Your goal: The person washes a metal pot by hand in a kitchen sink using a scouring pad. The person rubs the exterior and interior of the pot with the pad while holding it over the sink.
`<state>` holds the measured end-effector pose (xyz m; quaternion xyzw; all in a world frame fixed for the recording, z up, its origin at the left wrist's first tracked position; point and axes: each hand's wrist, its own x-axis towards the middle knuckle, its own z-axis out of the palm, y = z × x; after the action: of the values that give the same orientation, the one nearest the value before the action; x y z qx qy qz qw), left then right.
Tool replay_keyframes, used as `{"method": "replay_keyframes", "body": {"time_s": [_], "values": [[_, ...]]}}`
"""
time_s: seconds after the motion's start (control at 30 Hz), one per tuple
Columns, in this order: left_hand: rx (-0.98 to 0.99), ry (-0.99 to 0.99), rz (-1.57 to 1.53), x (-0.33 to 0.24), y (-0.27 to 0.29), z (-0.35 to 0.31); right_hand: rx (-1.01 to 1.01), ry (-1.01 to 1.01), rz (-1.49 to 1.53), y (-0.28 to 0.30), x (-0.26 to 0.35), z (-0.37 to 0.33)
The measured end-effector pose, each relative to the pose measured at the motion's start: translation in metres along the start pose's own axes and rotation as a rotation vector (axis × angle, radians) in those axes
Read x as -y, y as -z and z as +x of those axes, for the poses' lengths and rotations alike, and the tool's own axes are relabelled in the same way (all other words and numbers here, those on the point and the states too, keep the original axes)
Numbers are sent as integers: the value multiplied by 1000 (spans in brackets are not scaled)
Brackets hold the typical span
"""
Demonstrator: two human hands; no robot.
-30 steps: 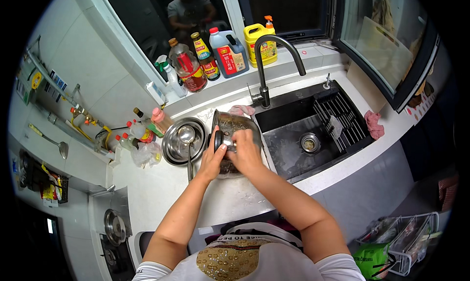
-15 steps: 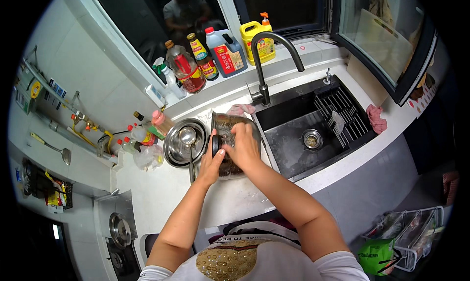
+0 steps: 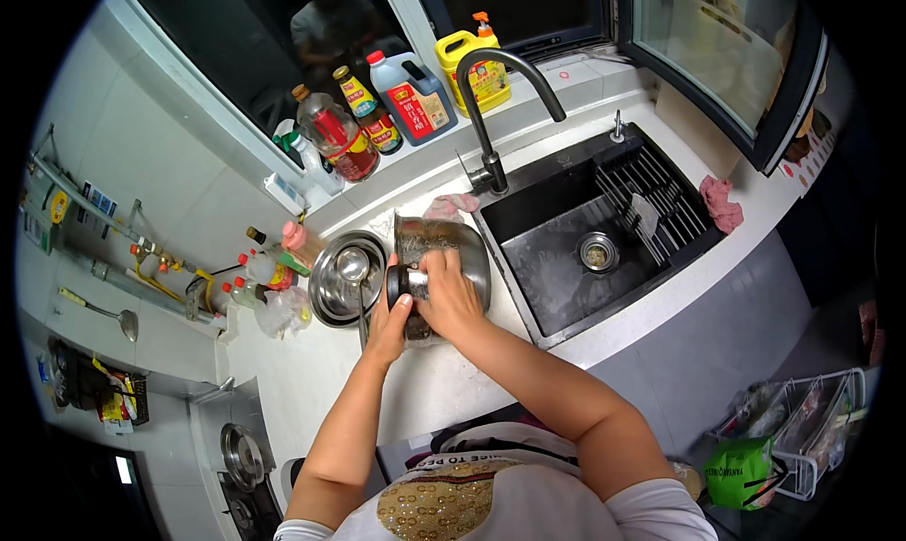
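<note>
A metal pot (image 3: 472, 244) with a wet, dark-stained wall lies tipped on the counter, left of the sink. My left hand (image 3: 385, 326) is closed round the pot's black handle (image 3: 394, 284), thumb on the near side. Against the pot's wall, just right of that handle, my right hand (image 3: 449, 298) rests with its fingers bent and pressed in. What those fingers grip, if anything, is hidden. Close by on the left sits a steel bowl (image 3: 326, 300) holding a ladle (image 3: 353, 266); the ladle's handle reaches over the rim toward my left wrist.
Right of the pot is the black sink (image 3: 557, 258) with a drying rack (image 3: 646, 201) and tall faucet (image 3: 486, 126). Pink cloths (image 3: 451, 207) lie behind the pot and at the sink's right. Several bottles (image 3: 340, 140) line the windowsill. A plastic bag (image 3: 283, 313) sits left of the bowl.
My right-hand fingers have moved lower on the pot, nearer the handle, and lie flatter against it. The left hand keeps its hold on the handle. The whole view has shifted slightly.
</note>
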<state>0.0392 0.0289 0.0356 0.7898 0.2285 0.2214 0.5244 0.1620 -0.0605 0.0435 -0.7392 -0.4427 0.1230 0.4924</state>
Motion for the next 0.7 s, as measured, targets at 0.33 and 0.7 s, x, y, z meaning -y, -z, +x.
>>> {"method": "replay_keyframes", "body": {"time_s": [0.33,0.7], "values": [[18,-1,7,-8,2,-6,3,-14,-1,2,3,1],[28,72,-120,-17,-2,-11,39,2,-87,-1,-1,-8]]}}
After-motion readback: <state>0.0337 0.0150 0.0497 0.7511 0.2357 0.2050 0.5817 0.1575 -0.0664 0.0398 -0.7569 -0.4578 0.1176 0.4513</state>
